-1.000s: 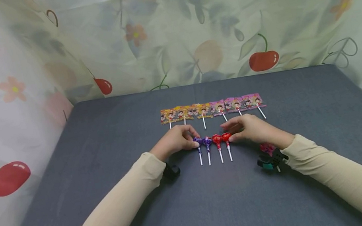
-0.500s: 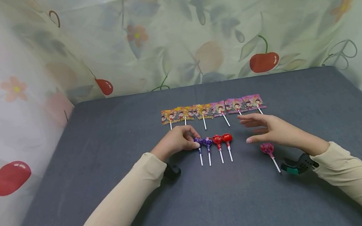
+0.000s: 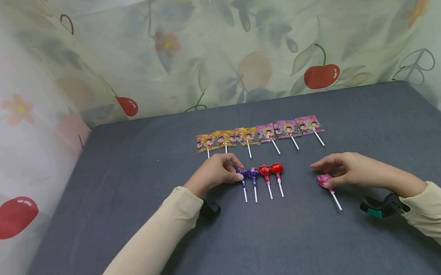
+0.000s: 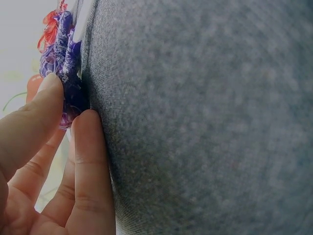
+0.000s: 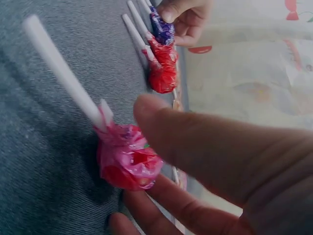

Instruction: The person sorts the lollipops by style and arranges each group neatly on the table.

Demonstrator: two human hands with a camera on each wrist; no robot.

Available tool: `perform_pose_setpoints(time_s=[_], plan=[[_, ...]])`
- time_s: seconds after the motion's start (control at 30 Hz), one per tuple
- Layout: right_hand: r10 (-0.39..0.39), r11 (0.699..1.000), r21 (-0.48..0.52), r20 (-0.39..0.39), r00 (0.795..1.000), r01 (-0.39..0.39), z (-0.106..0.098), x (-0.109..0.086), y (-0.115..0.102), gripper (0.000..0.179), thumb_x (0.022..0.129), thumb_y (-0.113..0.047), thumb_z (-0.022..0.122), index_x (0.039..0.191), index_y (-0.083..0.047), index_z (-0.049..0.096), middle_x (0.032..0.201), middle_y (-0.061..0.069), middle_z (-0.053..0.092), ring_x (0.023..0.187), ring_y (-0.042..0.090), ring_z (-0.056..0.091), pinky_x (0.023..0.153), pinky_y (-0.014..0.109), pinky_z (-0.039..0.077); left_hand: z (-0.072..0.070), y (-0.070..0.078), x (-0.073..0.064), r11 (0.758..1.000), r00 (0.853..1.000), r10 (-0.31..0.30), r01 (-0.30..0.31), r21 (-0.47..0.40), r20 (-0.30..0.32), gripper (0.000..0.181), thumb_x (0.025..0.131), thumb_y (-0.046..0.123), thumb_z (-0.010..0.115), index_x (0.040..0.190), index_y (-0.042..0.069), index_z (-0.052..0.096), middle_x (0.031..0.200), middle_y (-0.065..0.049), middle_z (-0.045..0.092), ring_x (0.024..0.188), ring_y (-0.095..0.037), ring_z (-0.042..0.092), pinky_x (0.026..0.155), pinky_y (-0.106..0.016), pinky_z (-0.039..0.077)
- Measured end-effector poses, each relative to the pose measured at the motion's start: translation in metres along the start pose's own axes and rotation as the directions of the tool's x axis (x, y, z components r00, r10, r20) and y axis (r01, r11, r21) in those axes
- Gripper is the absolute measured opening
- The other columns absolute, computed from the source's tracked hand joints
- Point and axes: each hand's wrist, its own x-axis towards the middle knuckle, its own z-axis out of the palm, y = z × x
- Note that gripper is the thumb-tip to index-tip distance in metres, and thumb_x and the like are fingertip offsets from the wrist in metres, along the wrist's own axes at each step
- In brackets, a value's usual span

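A short row of lollipops lies mid-table with sticks toward me: two purple ones on the left, then two red lollipops (image 3: 277, 169). My left hand (image 3: 219, 172) pinches the head of the leftmost purple lollipop (image 4: 73, 93) between thumb and finger. To the right, apart from the row, lies a pink lollipop (image 5: 128, 159), its white stick angled toward me. My right hand (image 3: 355, 173) is around its head, thumb on the near side and fingers beyond, not closed on it; whether the thumb touches it I cannot tell.
Behind the row is a line of flat-wrapped lollipops, yellow packets (image 3: 226, 138) on the left and pink-purple packets (image 3: 286, 129) on the right. All lie on a dark grey table (image 3: 242, 261). A patterned curtain (image 3: 207, 36) hangs behind the table.
My right hand has left the rightmost red lollipop and moved right and toward me to the pink lollipop. My left hand stays at the purple lollipop.
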Motion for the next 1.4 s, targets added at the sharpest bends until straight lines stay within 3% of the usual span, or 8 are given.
perform_pose_setpoints(time_s=[0.27,0.6,0.83,1.1,1.4], plan=[[0.021,0.994,-0.104,-0.012,1.000,-0.022,0.002,0.003,0.001,0.041,0.084,-0.024,0.075,0.119,-0.005,0.067,0.114,0.009,0.068,0.100,0.017,0.061,0.080,0.029,0.051,-0.001,0.001,-0.003,1.000,1.000,0.018,-0.018,-0.001,0.010,0.017,0.085,0.016,0.075,0.100,0.014,0.067,0.078,-0.003,0.061,0.067,-0.012,0.051,0.060,-0.024,0.042],[0.057,0.991,-0.119,0.001,0.998,-0.057,0.001,0.011,-0.006,0.033,0.084,-0.022,0.076,0.112,-0.006,0.070,0.106,0.005,0.070,0.093,0.015,0.062,0.080,0.033,0.050,0.000,0.000,-0.001,0.999,1.000,0.010,-0.009,0.040,-0.016,0.020,0.084,0.020,0.077,0.101,0.016,0.067,0.080,-0.003,0.061,0.068,-0.013,0.050,0.060,-0.025,0.040],[0.063,0.990,-0.116,-0.104,0.993,-0.075,-0.004,0.019,-0.021,0.036,0.084,-0.021,0.076,0.115,-0.006,0.069,0.107,0.007,0.070,0.100,0.025,0.064,0.085,0.044,0.051,0.000,0.001,-0.002,0.999,1.000,0.010,-0.009,0.047,-0.023,0.020,0.084,0.019,0.076,0.101,0.015,0.068,0.081,-0.003,0.061,0.069,-0.014,0.051,0.060,-0.025,0.041],[0.053,0.996,-0.064,-0.222,0.974,-0.069,-0.001,0.035,-0.037,0.037,0.086,-0.020,0.074,0.119,-0.006,0.068,0.111,0.011,0.071,0.104,0.028,0.065,0.084,0.044,0.052,-0.001,0.002,-0.002,0.999,1.000,0.012,-0.011,0.051,-0.017,0.020,0.084,0.019,0.076,0.102,0.015,0.068,0.082,-0.004,0.061,0.070,-0.014,0.051,0.061,-0.025,0.041],[0.019,0.999,-0.028,-0.284,0.959,-0.028,0.015,0.058,-0.031,0.038,0.087,-0.019,0.073,0.122,-0.005,0.066,0.120,0.014,0.066,0.109,0.032,0.062,0.089,0.048,0.051,-0.001,0.001,-0.003,0.999,1.000,0.016,-0.016,0.049,-0.014,0.021,0.084,0.019,0.077,0.102,0.015,0.068,0.082,-0.004,0.061,0.070,-0.014,0.051,0.061,-0.025,0.041]])
